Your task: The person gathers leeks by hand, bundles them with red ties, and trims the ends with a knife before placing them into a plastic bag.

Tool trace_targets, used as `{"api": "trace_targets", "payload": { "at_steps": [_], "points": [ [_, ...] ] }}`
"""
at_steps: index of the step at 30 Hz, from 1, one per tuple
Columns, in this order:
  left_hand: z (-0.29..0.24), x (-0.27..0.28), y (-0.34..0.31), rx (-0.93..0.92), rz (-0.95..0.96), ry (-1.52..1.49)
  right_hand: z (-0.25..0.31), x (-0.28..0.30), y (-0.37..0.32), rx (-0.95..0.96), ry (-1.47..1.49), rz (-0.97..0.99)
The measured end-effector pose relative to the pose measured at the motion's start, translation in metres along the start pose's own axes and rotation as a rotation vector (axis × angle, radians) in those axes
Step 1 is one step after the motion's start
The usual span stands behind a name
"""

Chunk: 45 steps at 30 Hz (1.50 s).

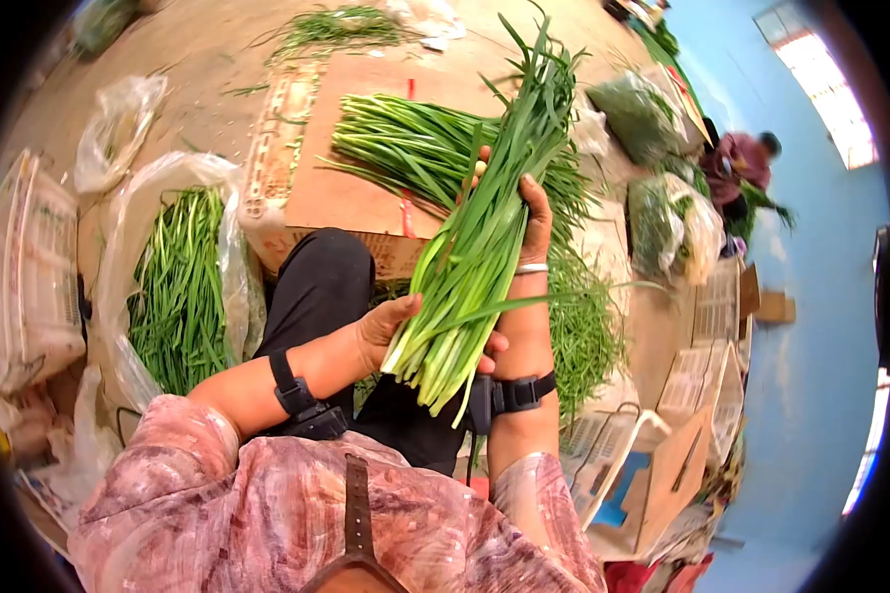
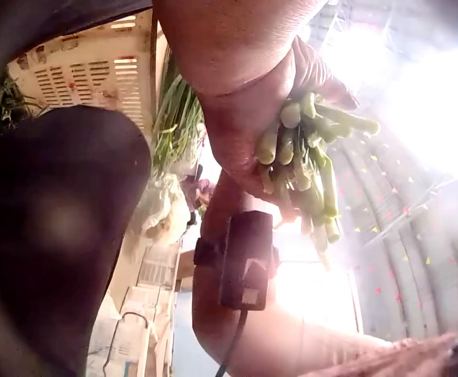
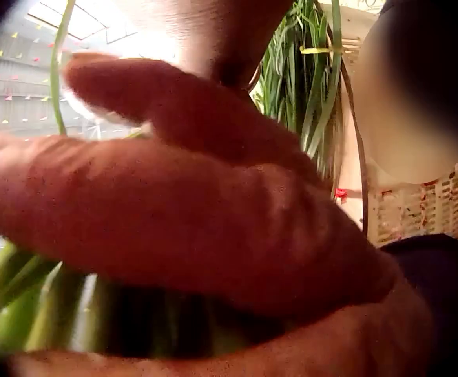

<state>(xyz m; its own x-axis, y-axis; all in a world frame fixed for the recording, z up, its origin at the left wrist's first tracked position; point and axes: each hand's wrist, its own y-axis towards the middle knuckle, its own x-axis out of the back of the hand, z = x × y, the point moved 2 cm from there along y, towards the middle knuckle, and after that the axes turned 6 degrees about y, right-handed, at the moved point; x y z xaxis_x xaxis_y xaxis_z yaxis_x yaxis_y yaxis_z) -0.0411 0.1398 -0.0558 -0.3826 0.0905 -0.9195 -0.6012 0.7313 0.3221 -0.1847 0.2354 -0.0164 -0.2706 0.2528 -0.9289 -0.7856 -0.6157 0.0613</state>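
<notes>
A long bunch of green leafy stalks (image 1: 477, 259) slants across the head view, held up above the lap. Its pale stem ends (image 2: 299, 145) stick out past my left hand (image 2: 248, 129), which grips the lower part from beneath, thumb (image 1: 398, 308) on the near side. My right hand (image 1: 536, 212) holds the bunch higher up, thumb on one side and fingertips showing on the other. Close up in the right wrist view, the left hand's fingers (image 3: 158, 212) lie across the stems (image 3: 48, 314). Another bunch (image 1: 405, 143) lies on a cardboard-topped crate (image 1: 356, 79) beyond.
An open plastic bag of green stalks (image 1: 180, 287) stands at the left, beside a white crate (image 1: 35, 277). Loose greens (image 1: 583, 331) lie at the right. Filled bags (image 1: 643, 119), more crates (image 1: 687, 381) and another person (image 1: 740, 163) are further right.
</notes>
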Motion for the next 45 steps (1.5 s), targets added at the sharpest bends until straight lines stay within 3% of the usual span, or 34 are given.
{"api": "trace_targets", "payload": {
  "at_steps": [2,4,5,6,8,10,16,20,22,24,26,28,30,31,32,34,36,38,40,41,45],
  "points": [
    [-0.011,0.019,0.000,-0.016,-0.002,-0.154,-0.001,0.016,0.024,-0.126,-0.339,-0.174],
    [-0.020,0.044,0.000,-0.103,-0.079,-0.285,0.015,0.064,0.041,0.000,-1.289,-0.302],
    [-0.024,0.053,-0.004,-0.151,-0.195,-0.294,0.012,0.062,0.035,-0.056,-1.288,-0.477],
    [-0.025,0.061,-0.006,-0.173,-0.195,-0.298,0.009,0.058,0.022,-0.112,-1.286,-0.653],
    [-0.018,0.072,-0.011,-0.159,-0.236,-0.298,0.014,0.062,0.006,-0.165,-1.157,-0.617],
    [-0.015,0.056,-0.010,-0.159,-0.310,-0.287,0.014,0.061,-0.012,0.099,-1.177,-0.603],
    [-0.018,0.049,-0.008,-0.209,-0.221,-0.325,0.020,0.029,-0.057,0.104,-1.141,-0.640],
    [-0.018,0.039,-0.006,-0.229,-0.220,-0.306,0.011,0.013,-0.069,0.069,-1.302,-0.597],
    [-0.016,0.040,-0.006,-0.244,-0.206,-0.328,0.010,0.007,-0.069,0.177,-1.500,-0.552],
    [-0.016,0.038,-0.004,-0.248,-0.212,-0.296,0.002,-0.009,-0.069,0.163,-1.528,-0.590],
    [-0.015,0.039,-0.004,-0.247,-0.233,-0.254,-0.004,-0.018,-0.068,0.271,-1.716,-0.476],
    [-0.012,0.042,-0.005,-0.258,-0.265,-0.288,-0.017,-0.025,-0.071,0.137,-1.615,-0.494],
    [-0.013,0.045,-0.008,-0.281,-0.141,-0.414,-0.035,-0.034,-0.075,0.113,-1.899,-0.436],
    [-0.012,0.055,-0.010,-0.298,-0.367,-0.294,-0.044,-0.036,-0.078,0.130,-2.036,-0.406],
    [-0.011,0.058,-0.010,-0.300,-0.365,-0.293,-0.053,-0.037,-0.080,0.149,-2.171,-0.374],
    [-0.009,0.061,-0.010,-0.310,-0.264,-0.329,-0.062,-0.027,-0.083,0.128,-2.217,-0.400],
    [-0.006,0.071,-0.008,-0.191,-0.228,-0.387,-0.071,-0.030,-0.082,0.221,-2.350,-0.264],
    [-0.006,0.072,-0.010,-0.134,-0.360,-0.321,-0.081,-0.035,-0.083,0.139,-2.276,-0.187],
    [-0.014,0.055,-0.010,-0.153,-0.236,-0.307,-0.067,-0.029,-0.076,0.113,-2.035,-0.201],
    [-0.014,0.061,-0.011,-0.117,-0.299,-0.262,-0.059,-0.030,-0.075,-0.039,-1.838,-0.305],
    [-0.013,0.080,-0.016,-0.073,-0.420,-0.116,-0.047,-0.033,-0.075,-0.087,-1.684,-0.267]
  ]
}}
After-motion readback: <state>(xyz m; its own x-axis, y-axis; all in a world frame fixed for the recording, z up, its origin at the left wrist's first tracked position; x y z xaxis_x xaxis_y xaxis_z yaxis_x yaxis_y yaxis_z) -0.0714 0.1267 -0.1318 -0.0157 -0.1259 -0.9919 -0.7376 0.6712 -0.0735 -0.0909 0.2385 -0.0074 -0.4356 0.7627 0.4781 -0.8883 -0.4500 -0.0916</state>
